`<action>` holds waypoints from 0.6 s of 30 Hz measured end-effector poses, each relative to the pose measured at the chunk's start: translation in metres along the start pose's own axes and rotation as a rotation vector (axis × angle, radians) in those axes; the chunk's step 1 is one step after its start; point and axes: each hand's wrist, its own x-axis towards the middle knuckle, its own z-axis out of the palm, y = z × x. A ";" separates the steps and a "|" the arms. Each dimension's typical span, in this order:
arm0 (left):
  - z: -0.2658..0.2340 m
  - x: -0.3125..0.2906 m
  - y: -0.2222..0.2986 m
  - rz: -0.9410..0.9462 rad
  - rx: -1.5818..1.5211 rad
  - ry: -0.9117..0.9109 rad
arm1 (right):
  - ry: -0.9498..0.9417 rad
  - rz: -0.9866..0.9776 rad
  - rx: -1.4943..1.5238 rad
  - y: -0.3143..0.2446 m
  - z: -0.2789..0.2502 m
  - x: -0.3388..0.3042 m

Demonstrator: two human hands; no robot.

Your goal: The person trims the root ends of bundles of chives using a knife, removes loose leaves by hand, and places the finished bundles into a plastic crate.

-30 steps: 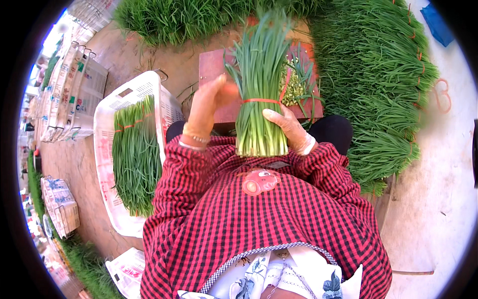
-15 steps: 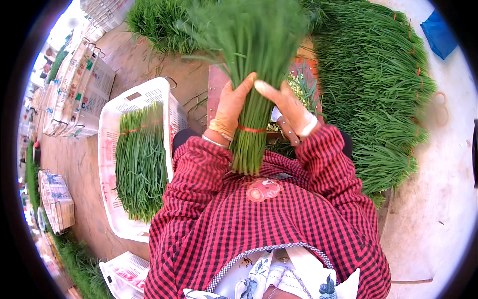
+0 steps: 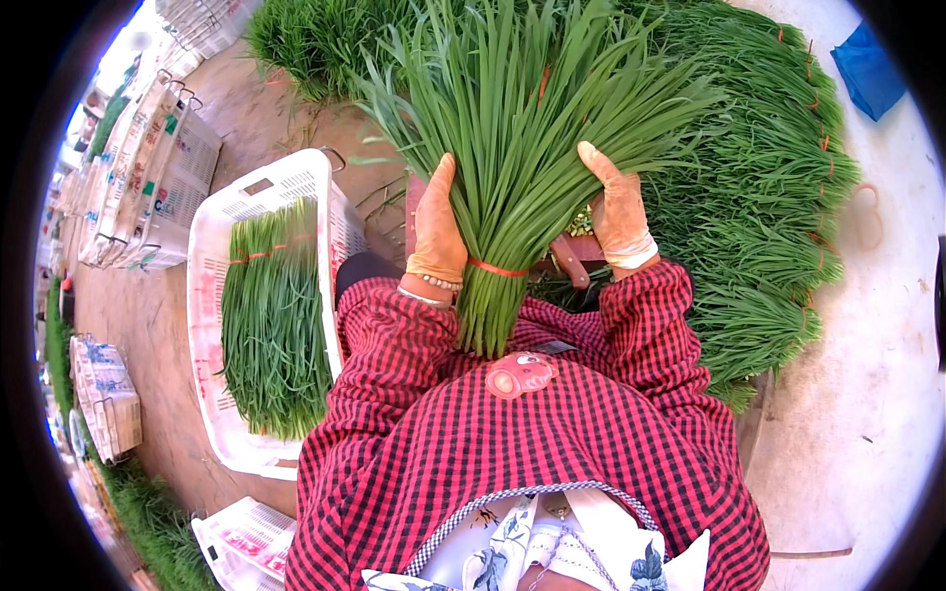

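Observation:
A bunch of garlic chives (image 3: pixel 507 222) stands in front of my chest, bound low down by an orange-red band (image 3: pixel 498 268). Its leaves fan out wide above, and the cut stems point towards me. Gloved, my left hand (image 3: pixel 439 227) cups the left side with its thumb up. My right hand (image 3: pixel 621 217), also gloved, bears on the leaves from the right. The fingers of both hands are partly hidden behind the leaves. Between the bunch and my right wrist shows the riveted brown handle of a knife (image 3: pixel 569 261); its blade is out of sight.
At left stands a white plastic crate (image 3: pixel 204 364) with banded chives (image 3: pixel 271 325) inside. More bunches (image 3: pixel 759 207) lie in a long row at right, others (image 3: pixel 315 49) at the far side. Stacked crates (image 3: pixel 148 177) stand far left. A blue bag (image 3: pixel 869 71) lies far right.
My hands have moved apart from around the middle of the bunch to its two sides. The leaves, upright and blurred before, now spread outwards.

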 end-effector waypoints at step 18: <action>0.021 -0.022 0.012 0.111 0.100 -0.105 | -0.340 -0.966 -1.293 -0.023 0.046 -0.025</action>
